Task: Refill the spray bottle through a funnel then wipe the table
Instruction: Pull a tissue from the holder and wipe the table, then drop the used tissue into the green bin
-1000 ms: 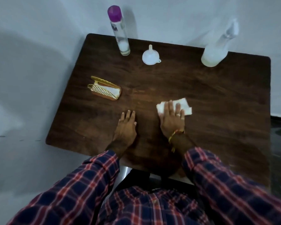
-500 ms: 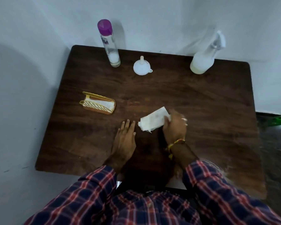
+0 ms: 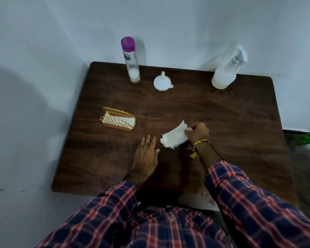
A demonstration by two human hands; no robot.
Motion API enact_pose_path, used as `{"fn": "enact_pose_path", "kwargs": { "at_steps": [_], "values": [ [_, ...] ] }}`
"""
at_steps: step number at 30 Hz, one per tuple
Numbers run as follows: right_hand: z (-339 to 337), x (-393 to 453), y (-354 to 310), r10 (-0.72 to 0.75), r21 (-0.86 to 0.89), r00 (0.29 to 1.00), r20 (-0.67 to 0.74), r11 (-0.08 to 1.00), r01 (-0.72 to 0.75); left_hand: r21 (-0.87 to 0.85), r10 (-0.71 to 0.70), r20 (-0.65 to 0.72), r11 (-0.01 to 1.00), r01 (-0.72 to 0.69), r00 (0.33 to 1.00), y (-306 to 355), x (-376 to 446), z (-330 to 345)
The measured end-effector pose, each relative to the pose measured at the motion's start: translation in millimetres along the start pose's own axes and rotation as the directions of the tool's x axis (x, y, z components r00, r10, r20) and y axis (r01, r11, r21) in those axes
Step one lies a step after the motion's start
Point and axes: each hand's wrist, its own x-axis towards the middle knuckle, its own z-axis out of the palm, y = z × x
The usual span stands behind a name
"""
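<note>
The right hand [image 3: 197, 132] has its fingers pinched together on one edge of the tissue [image 3: 174, 137], which is crumpled and partly lifted from the table [image 3: 222, 122], near the front middle. The left hand [image 3: 146, 154] lies flat on the wood just beside the tissue, fingers spread, holding nothing. At the back edge stand the spray bottle [image 3: 224, 76] with its nozzle on and pale liquid in the lower part, the funnel [image 3: 162, 83] set mouth-down beside nothing, and the supply bottle [image 3: 131, 65] with its purple cap closed and only a little liquid at the bottom. From this I judge that the refill part is done and the funnel is put aside; the wiping is the step in hand, or close to its end, but I cannot tell how much of the surface is already wiped. For room, the right half of the table is bare and open up to its right edge, and the front strip is free too. On the left the tissue holder [image 3: 118, 119] stands in the way, and the back row near the wall leaves little space, so a wide stroke there could knock the funnel or a bottle.
</note>
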Motion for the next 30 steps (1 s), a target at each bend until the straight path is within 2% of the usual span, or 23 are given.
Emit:
{"fn": "enact_pose_path", "kwargs": {
  "at_steps": [3, 9, 13, 16, 18, 23, 30],
  "values": [
    [-13, -19, -2, -0.063, 0.064, 0.995, -0.083, 0.996, 0.069, -0.021, -0.023, 0.05, 0.999, 0.024, 0.998, 0, -3, -2],
    [-60, -64, 17, -0.14, 0.17, 0.956, -0.257, 0.968, 0.187, -0.053, 0.076, 0.074, 0.996, -0.072, 0.994, 29, -5, 2],
    [-102, -79, 50, -0.097, 0.238, 0.92, -0.38, 0.951, 0.199, -0.054, 0.19, 0.097, 0.981, -0.186, 0.977, 68, 1, 16],
    [-134, -84, 81, 0.003, 0.345, 0.89, -0.456, 0.922, 0.174, -0.044, 0.265, 0.123, 0.964, -0.262, 0.956, 108, 1, 31],
    [-160, -86, 101, 0.074, 0.416, 0.866, -0.494, 0.895, 0.161, -0.023, 0.335, 0.147, 0.942, -0.335, 0.931, 140, 2, 41],
    [-229, -78, 168, 0.14, 0.345, 0.749, -0.647, 0.93, 0.125, 0.055, 0.476, 0.213, 0.866, -0.497, 0.853, 239, 14, 83],
    [-307, -7, 288, 0.278, 0.415, 0.666, -0.692, 0.908, 0.052, 0.12, 0.567, 0.215, 0.793, -0.598, 0.795, 408, 62, 173]
  ]
}}
